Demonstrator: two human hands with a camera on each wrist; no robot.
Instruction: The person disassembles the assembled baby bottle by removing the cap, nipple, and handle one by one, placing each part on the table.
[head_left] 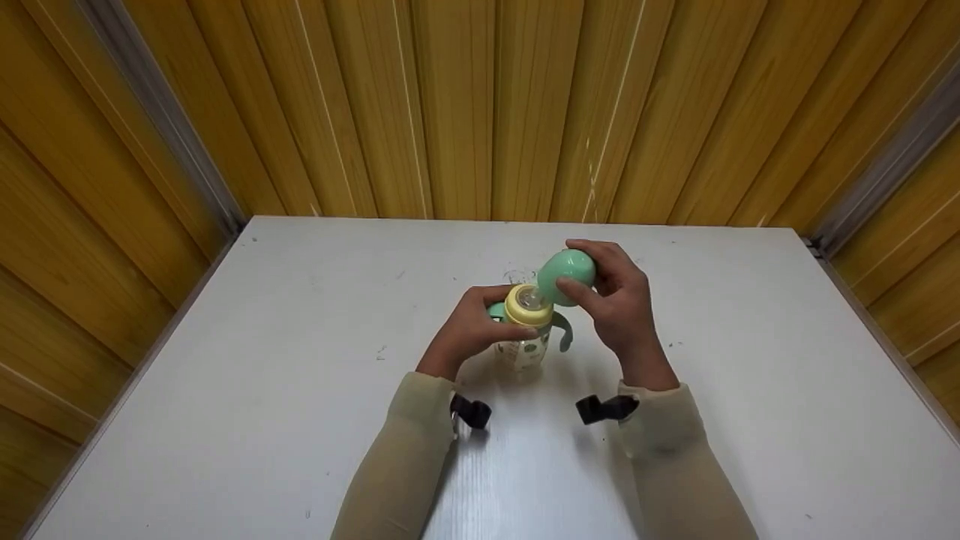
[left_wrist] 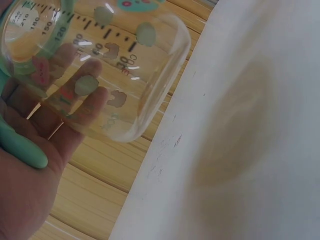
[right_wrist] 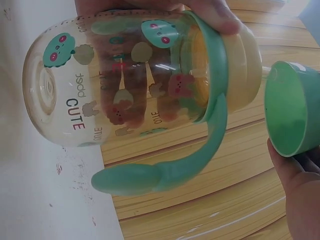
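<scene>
L hand (head_left: 471,326) is curled round the yellow-collared clear bottle (head_left: 527,349), held over the worktop (head_left: 300,360), thumb across the front. R hand (head_left: 621,300) pinches the green cap (head_left: 566,271), hollow side twd the bottle's top & just beside it.

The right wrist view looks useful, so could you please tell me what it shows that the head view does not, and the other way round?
Only the right wrist view shows the inside of the green cap, the base of the bottle and readable "CUTE" print.

Only the head view shows the clear mouthpiece, both sleeves and the black wrist mounts.

Both show the left hand gripping the bottle, the right hand holding the cap, a handle, the white table and the wall.
</scene>
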